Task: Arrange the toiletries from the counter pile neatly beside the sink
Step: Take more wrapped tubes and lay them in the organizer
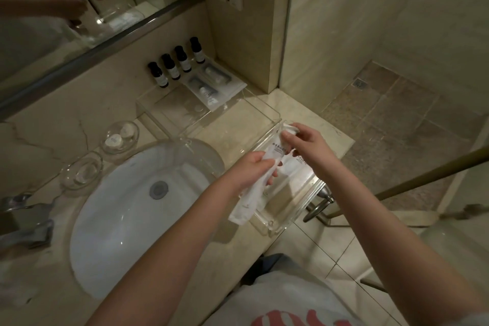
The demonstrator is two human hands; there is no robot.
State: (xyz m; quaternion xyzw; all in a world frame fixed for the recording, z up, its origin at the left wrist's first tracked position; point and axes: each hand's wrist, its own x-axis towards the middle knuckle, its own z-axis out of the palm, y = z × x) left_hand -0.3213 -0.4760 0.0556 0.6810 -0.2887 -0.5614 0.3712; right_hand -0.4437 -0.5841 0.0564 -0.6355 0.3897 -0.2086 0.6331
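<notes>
Toiletry packets, white and flat, held above the clear acrylic tray at the counter's right end, just beside the sink. Likely very light and limp: thin wrapper sagging below the grip, crinkling, probably slick enough to slide between fingers. Best pinched flat across the middle of the wrapper, thumb on one face and fingers on the other, rather than by a floppy end; little risk of breakage, more of slipping or fanning out.

Left hand: curled closed around the long packet, fingers wrapped over its upper part, lower end dangling free toward the counter edge. Right hand: fingers drawn together in a pinch on the top of a second printed packet, just beyond the left hand and nearly touching it. Cannot tell how many packets sit in each grip.

Farther back, a second clear tray with sealed flat packs lying over its far corner. Beyond that, four small dark-capped bottles upright in a row against the wall. Left of the basin, two glass dishes, the farther one holding two round white items.
</notes>
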